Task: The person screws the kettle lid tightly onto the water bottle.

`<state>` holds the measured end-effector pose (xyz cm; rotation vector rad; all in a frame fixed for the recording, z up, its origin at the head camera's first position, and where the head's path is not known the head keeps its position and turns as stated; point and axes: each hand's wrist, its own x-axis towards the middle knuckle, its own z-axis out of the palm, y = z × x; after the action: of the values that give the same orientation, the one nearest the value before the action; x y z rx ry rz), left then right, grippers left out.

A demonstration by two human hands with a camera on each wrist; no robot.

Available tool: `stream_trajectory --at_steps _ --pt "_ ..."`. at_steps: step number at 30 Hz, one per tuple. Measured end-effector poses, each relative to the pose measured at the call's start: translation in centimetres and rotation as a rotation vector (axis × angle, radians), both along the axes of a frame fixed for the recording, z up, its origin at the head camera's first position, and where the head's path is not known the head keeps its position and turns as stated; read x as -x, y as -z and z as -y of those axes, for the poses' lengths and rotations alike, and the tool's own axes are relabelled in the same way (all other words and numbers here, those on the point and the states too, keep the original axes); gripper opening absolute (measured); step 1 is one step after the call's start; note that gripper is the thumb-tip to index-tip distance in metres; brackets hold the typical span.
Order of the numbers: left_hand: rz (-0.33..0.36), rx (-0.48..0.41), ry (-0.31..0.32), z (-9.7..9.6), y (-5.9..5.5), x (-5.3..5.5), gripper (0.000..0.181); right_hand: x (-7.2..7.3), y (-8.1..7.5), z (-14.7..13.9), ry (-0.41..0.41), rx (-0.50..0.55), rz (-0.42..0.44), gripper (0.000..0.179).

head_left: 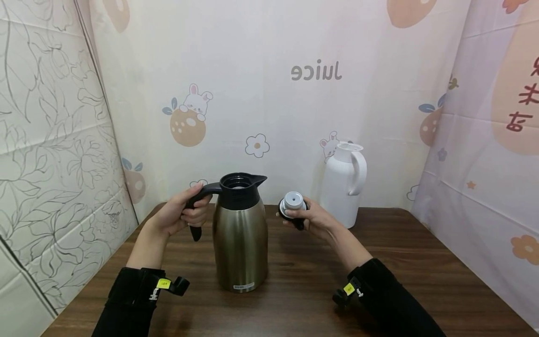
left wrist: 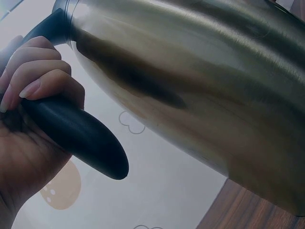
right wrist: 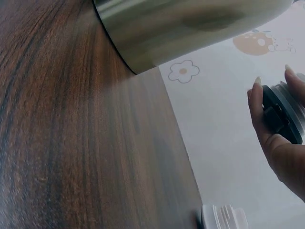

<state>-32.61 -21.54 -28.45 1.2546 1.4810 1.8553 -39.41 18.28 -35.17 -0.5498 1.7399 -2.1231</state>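
Note:
A gold-toned steel thermos jug with a black collar and spout stands upright on the table, its mouth uncovered. My left hand grips the black handle, fingers wrapped around its upper part. To the right of the jug, my right hand holds a black and grey stopper lid between thumb and fingers, above the table. The lid's round grey underside faces up toward the head camera. In the right wrist view, the lid shows its black top and ridged grey side, partly cut off by the frame.
Behind my right hand, a white jug with a side handle stands near the table's back edge. The brown wood-grain table meets a printed cloth backdrop at the back. Patterned panels rise on both sides.

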Motion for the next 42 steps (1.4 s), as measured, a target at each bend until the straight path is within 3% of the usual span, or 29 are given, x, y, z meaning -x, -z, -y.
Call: stream_trajectory --at_steps 7,14,17,24,27,34,42 --pt "0.004 0.008 -0.009 -0.1 -0.1 0.0 0.047 0.2 0.1 -0.3 -0.007 0.068 -0.013 0.041" --pt "0.009 -0.001 -0.002 0.0 0.0 0.1 0.047 0.3 -0.2 -0.9 0.038 0.139 0.001 0.052" --pt "0.008 -0.001 0.001 0.0 0.1 0.1 0.047 0.3 -0.4 -1.3 0.002 0.176 -0.001 0.056" --pt "0.003 -0.004 0.013 0.1 0.2 0.1 0.047 0.2 -0.7 -1.9 -0.158 0.349 0.015 0.049" --pt "0.000 -0.003 0.012 0.1 0.2 0.1 0.048 0.2 -0.8 -2.0 -0.177 0.409 0.039 0.051" --pt "-0.003 -0.002 0.011 0.1 0.2 0.1 0.048 -0.1 -1.1 -1.9 -0.078 0.382 0.052 0.048" --pt "-0.004 0.002 0.003 0.0 0.1 0.0 0.048 -0.2 -1.2 -2.2 -0.055 0.378 0.073 0.051"
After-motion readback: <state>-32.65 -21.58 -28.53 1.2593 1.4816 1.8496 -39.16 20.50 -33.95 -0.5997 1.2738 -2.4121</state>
